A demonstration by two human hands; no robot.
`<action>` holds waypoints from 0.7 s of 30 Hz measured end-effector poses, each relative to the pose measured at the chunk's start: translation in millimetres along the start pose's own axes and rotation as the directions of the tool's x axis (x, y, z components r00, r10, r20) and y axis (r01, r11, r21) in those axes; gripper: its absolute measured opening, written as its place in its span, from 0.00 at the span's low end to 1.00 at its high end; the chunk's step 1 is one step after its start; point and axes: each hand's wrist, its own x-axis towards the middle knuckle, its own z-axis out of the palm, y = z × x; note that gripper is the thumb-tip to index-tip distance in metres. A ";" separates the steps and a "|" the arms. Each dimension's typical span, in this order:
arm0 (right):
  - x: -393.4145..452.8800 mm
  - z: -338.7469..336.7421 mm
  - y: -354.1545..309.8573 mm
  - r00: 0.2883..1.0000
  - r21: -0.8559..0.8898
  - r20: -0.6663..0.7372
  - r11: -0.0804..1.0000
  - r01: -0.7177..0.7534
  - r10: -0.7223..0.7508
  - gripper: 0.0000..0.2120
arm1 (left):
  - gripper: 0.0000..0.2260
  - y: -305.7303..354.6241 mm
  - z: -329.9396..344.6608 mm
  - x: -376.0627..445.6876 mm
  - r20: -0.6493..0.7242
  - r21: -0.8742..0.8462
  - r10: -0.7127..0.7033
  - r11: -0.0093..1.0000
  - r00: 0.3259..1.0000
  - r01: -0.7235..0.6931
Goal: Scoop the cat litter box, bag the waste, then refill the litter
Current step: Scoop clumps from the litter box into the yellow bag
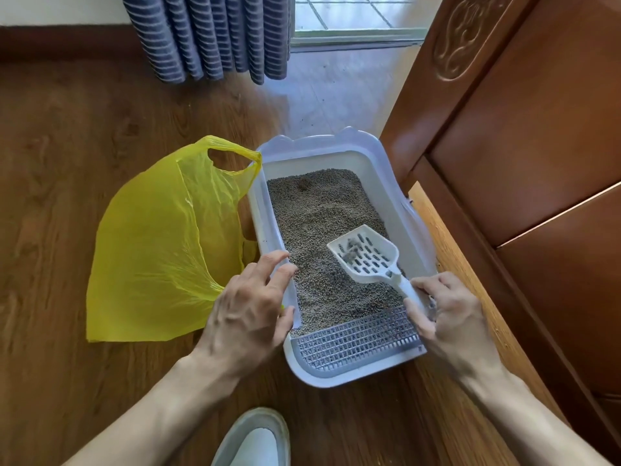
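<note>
Head view: right hand (450, 317) gripping scoop (364, 255) handle, blade with small clumps over litter in box (379, 163), long axis pointing away; left hand (250, 307) relaxed on left rim, nearer to yellow bag (158, 243) just beside.

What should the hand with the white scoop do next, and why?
Probably carry the white slotted plastic scoop over to the yellow plastic bag and tip it. The right hand grips its handle, grey clumps already sit in it, and the bag lies beside the white litter box.
</note>
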 end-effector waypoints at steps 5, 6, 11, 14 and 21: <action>-3.0 -3.3 -1.2 1.000 0.023 0.004 1.000 0.000 0.000 0.13 | 0.25 1.0 0.3 0.4 0.006 0.002 -0.003 1.000 1.000 0.003; -3.7 -3.3 -1.5 1.000 0.017 0.010 1.000 0.004 -0.005 0.13 | 0.25 1.1 0.3 0.2 0.007 0.004 -0.005 1.000 1.000 0.005; -0.6 -12.0 1.1 0.997 0.016 -0.039 0.998 -0.061 0.062 0.11 | 0.25 -1.5 0.3 -1.3 0.000 0.007 -0.001 1.000 1.000 0.001; 1.2 -16.0 -3.2 0.999 0.025 -0.017 0.999 -0.028 0.029 0.12 | 0.25 -1.3 -2.5 -1.8 0.008 0.024 -0.006 1.000 1.000 0.006; 6.7 -26.8 -34.6 0.998 0.111 -0.027 0.992 0.056 -0.053 0.12 | 0.25 -5.0 -7.5 -2.8 -0.051 0.079 0.018 0.997 0.999 -0.013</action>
